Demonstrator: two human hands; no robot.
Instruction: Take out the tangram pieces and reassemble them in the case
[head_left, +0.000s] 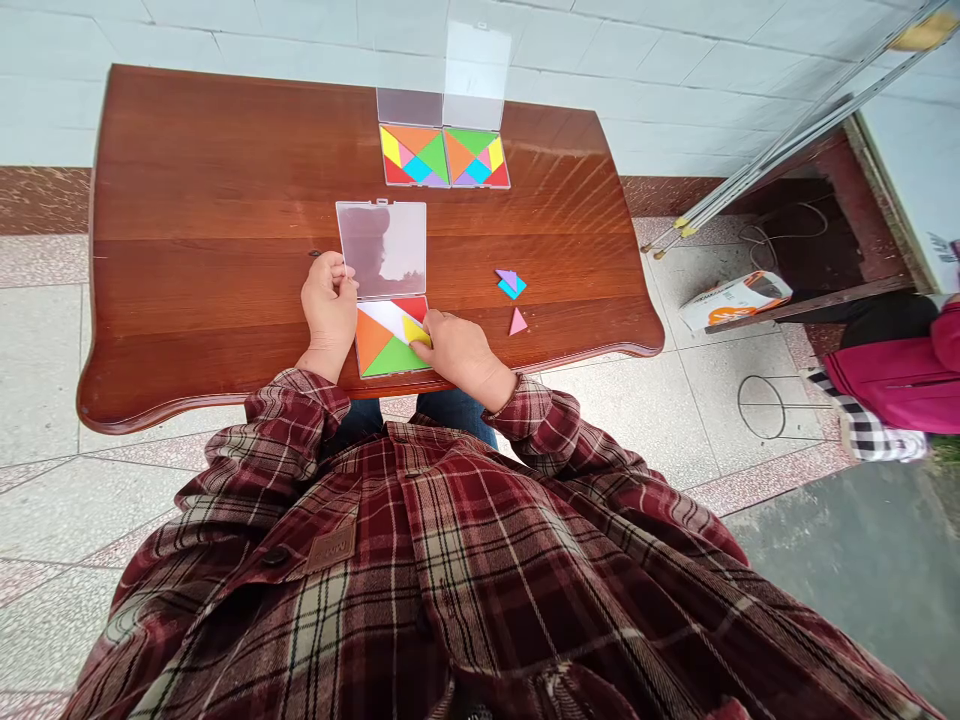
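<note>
A tangram box (394,372) lies open in front of me, its clear lid (384,250) folded back away from me. Orange (373,338), green (397,358) and red (410,308) pieces sit inside, with a bare white strip between them. My right hand (461,350) has its thumb and fingers on a yellow piece (415,331) at the box's right side. My left hand (330,305) is closed at the lid's left edge, fingertips on it. Right of the box, a purple triangle (508,279) overlaps a blue piece (513,289), and a pink triangle (517,321) lies nearer me.
Two filled tangram boxes (414,158) (477,158) stand open at the table's back, against the wall. A small dark object (315,253) lies beyond my left hand. Right of the wooden table (187,220) are a white-and-orange carton (735,298), metal poles (742,165) and part of a person in a magenta garment (900,365).
</note>
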